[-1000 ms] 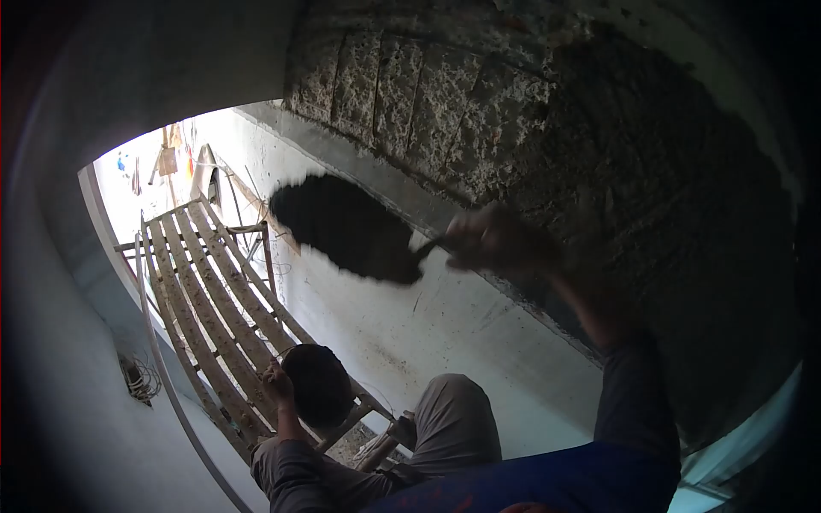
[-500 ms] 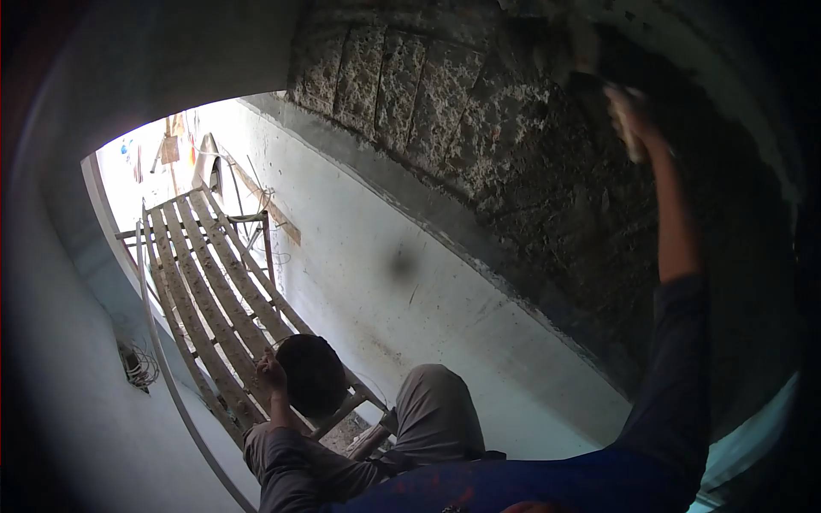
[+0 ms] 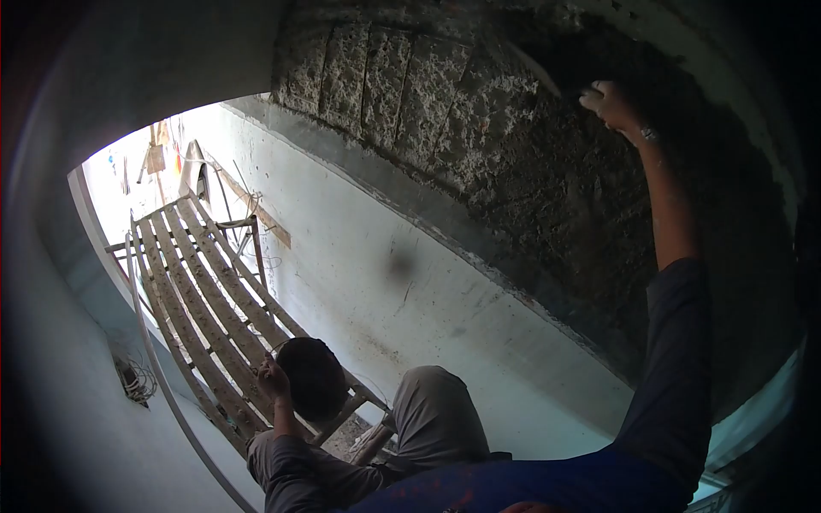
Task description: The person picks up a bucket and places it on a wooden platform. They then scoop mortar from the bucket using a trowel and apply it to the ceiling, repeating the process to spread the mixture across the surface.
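Note:
My left hand [image 3: 274, 378] is closed at the rim of a dark round container [image 3: 312, 379], low in the view above the slatted platform. At the upper right, my raised right hand [image 3: 609, 104] is closed around a tool whose thin blade edge [image 3: 540, 70] lies against the dark sloped surface. The handle is mostly hidden by my fingers. Rough, pitted grey patches [image 3: 428, 81] cover the left part of that surface, and darker, smoother material lies around my right hand.
A slatted wooden platform [image 3: 209, 295] stretches from the bright opening towards my knee [image 3: 436, 410]. A white wall [image 3: 359, 256] runs below the sloped surface. On the left, a long pole [image 3: 158, 368] curves past coiled wires [image 3: 137, 380] in a wall recess.
My right hand has turned, with the wrist more bent, and the blade is further left and lower. The view has shifted slightly. My left hand stays at the container.

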{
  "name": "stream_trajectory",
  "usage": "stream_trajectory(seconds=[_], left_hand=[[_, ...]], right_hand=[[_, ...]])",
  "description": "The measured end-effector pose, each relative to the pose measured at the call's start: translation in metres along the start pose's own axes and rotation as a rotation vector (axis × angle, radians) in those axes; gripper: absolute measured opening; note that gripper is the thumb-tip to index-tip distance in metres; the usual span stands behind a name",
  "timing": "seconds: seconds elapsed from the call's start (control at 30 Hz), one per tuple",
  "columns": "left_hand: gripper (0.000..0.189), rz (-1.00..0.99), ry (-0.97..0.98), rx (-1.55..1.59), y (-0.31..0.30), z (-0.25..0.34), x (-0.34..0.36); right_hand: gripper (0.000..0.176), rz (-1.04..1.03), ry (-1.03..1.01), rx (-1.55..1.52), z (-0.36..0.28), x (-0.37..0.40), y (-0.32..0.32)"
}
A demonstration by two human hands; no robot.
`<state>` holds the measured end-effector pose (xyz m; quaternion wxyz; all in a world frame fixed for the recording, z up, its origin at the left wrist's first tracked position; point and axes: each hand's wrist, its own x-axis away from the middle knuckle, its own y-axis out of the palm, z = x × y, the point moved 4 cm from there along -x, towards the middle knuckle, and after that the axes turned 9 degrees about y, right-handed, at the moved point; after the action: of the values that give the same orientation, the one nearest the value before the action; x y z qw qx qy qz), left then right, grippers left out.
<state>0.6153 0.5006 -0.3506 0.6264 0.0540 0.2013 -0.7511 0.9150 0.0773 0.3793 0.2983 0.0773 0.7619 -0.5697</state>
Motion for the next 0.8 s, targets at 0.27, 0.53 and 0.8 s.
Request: stream_trajectory(seconds=[0.27, 0.53, 0.8], left_hand=[[0.05, -0.064, -0.08, -0.071, -0.01, 0.016, 0.0], [0.054, -0.079, -0.056, -0.096, 0.002, 0.006, 0.0], [0.054, -0.12, -0.147, -0.093, -0.003, 0.014, -0.002]], right_hand=[[0.057, 0.035, -0.03, 0.143, -0.02, -0.005, -0.057], [0.047, 0.277, -0.025, 0.661, -0.032, 0.008, -0.129], [0.035, 0.325, -0.148, 0.051, -0.047, 0.064, -0.099]])
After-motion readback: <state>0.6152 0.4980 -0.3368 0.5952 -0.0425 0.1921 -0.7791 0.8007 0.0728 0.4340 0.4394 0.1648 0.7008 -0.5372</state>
